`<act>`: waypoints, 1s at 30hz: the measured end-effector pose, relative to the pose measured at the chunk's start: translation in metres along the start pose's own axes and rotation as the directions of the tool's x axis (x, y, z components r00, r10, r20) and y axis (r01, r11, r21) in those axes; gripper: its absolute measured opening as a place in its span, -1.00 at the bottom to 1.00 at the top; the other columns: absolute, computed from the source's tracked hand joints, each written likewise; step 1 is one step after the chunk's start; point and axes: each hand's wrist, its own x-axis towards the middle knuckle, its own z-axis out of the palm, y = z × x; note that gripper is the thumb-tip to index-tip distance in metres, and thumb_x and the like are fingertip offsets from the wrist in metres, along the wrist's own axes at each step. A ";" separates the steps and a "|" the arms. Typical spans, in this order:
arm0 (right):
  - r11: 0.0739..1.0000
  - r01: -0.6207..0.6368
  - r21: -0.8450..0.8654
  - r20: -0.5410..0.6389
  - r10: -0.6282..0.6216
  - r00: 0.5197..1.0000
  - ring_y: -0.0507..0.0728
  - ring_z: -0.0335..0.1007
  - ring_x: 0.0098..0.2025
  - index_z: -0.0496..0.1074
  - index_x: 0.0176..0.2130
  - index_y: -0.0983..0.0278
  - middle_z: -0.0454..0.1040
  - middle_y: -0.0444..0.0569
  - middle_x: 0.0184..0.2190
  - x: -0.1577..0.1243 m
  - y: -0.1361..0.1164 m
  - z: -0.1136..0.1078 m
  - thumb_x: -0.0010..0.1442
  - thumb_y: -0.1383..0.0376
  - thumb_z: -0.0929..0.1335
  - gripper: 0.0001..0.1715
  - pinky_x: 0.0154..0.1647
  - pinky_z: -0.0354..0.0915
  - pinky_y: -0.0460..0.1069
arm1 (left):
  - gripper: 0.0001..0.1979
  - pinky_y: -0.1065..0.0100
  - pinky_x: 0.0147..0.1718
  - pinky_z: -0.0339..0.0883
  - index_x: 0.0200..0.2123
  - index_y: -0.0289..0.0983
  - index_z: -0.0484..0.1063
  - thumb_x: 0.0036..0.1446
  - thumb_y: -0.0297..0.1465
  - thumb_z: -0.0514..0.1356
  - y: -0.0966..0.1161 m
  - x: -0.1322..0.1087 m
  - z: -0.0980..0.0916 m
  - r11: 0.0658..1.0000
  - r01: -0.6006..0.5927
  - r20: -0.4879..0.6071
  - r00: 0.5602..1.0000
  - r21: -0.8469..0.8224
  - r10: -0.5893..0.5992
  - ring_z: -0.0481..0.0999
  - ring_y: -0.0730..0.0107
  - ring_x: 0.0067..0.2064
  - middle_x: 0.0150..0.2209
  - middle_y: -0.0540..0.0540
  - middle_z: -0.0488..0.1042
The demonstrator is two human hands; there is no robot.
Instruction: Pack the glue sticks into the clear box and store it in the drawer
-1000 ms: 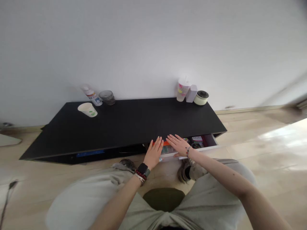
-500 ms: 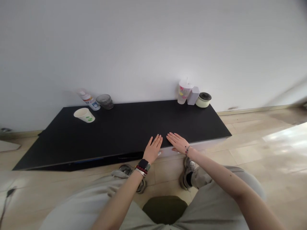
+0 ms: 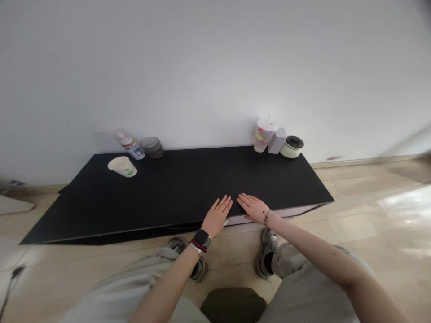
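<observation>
Both palms lie flat at the front edge of a low black cabinet (image 3: 198, 179). My left hand (image 3: 217, 215) has its fingers stretched out on the top and holds nothing; a watch and bracelets circle that wrist. A short gap to its right, my right hand (image 3: 253, 208) also rests flat with fingers extended, its thumb over the front edge. Far from both hands, a white paper cup (image 3: 123, 167) with green marks stands at the left, near a spray can (image 3: 132, 146) and a grey see-through glass (image 3: 152, 148).
At the back right stand a clear plastic cup with a straw (image 3: 263, 135), a pale box (image 3: 277, 141) and a cream pot with a black lid (image 3: 292, 147). A white wall (image 3: 215, 72) rises behind the cabinet. A dark cable (image 3: 13, 278) lies on the tiled floor at left.
The whole view has shifted slightly, so the cabinet and its objects appear a little lower and further right. Both hands stay flat at the cabinet's front edge.
</observation>
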 end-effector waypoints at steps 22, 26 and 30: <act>-0.471 0.656 0.590 -0.361 0.572 0.736 0.01 -0.07 -0.62 0.10 0.30 -0.08 -0.08 -0.34 -0.67 0.091 0.015 -0.137 0.12 0.34 0.30 -0.19 -0.57 0.06 -0.10 | -0.56 0.48 -0.59 0.00 0.23 -0.02 0.27 0.33 -0.42 0.01 -0.065 0.052 -0.163 -0.530 -0.586 -0.189 0.760 -0.613 -0.622 -0.03 0.57 -0.62 -0.59 0.16 -0.03; -0.472 0.607 0.640 -0.261 0.609 0.749 0.01 -0.13 -0.64 0.06 0.33 -0.08 -0.13 -0.35 -0.67 0.097 0.015 -0.106 0.03 0.33 0.31 -0.09 -0.56 0.05 -0.10 | -0.54 0.48 -0.57 -0.01 0.23 -0.04 0.27 0.29 -0.44 0.01 -0.062 0.058 -0.130 -0.574 -0.548 -0.082 0.763 -0.609 -0.642 -0.04 0.57 -0.61 -0.58 0.16 -0.03; -0.455 0.586 0.670 -0.242 0.613 0.752 0.01 -0.16 -0.64 0.08 0.31 -0.08 -0.15 -0.35 -0.67 0.092 0.017 -0.094 0.01 0.32 0.31 -0.08 -0.55 0.03 -0.10 | -0.51 0.48 -0.56 -0.01 0.22 -0.08 0.29 0.23 -0.47 0.02 -0.064 0.057 -0.119 -0.603 -0.562 -0.111 0.777 -0.566 -0.620 -0.04 0.57 -0.61 -0.59 0.17 -0.03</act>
